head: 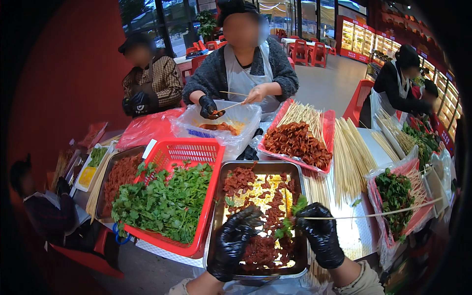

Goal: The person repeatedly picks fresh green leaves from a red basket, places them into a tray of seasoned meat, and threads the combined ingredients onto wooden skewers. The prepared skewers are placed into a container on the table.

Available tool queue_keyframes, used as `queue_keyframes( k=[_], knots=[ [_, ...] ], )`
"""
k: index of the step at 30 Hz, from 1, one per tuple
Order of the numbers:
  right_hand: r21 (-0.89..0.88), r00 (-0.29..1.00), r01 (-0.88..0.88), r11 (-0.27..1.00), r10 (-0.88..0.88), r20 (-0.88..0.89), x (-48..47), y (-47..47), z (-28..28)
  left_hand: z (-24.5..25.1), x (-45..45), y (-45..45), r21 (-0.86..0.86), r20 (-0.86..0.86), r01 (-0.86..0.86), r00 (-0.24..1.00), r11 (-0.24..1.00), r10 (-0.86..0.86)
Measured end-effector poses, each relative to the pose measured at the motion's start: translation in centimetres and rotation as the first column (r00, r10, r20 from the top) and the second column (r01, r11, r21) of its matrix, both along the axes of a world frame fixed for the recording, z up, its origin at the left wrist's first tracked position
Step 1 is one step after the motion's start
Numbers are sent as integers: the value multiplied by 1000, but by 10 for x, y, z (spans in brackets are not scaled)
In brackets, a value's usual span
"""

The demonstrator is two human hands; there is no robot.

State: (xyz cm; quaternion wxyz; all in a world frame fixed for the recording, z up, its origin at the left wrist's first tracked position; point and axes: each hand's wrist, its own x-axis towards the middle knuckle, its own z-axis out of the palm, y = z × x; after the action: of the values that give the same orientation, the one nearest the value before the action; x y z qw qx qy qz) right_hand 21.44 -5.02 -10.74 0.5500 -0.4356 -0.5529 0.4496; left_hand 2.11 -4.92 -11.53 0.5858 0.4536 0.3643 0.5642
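My right hand, in a black glove, grips a bamboo skewer that points out to the right. Green coriander sprigs show at its fingertips, at the skewer's inner end. My left hand, also black-gloved, hovers over the left part of a metal tray with its fingers curled. Whether anything is pinched in them is hidden. Dark red marinated meat strips lie in heaps and scattered bits on the tray's oily bottom.
Left of the tray, a red plastic basket holds loose coriander. Meat skewers fill a red tray behind, beside loose bamboo skewers. Leafy green skewers lie at right. Across the table, a co-worker handles a skewer over a plastic-lined tub.
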Motion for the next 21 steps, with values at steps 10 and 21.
queue_keyframes(
  k=[10, 21],
  knots=[
    [85, 890, 456, 886, -451, -71, 137, -36, -15, -8, -70, 45, 297, -364, -303, 841, 905, 401],
    [189, 524, 696, 693, -670, 527, 341, -127, 20, -24, -97, 73, 223, -401, -388, 800, 894, 447]
  ],
)
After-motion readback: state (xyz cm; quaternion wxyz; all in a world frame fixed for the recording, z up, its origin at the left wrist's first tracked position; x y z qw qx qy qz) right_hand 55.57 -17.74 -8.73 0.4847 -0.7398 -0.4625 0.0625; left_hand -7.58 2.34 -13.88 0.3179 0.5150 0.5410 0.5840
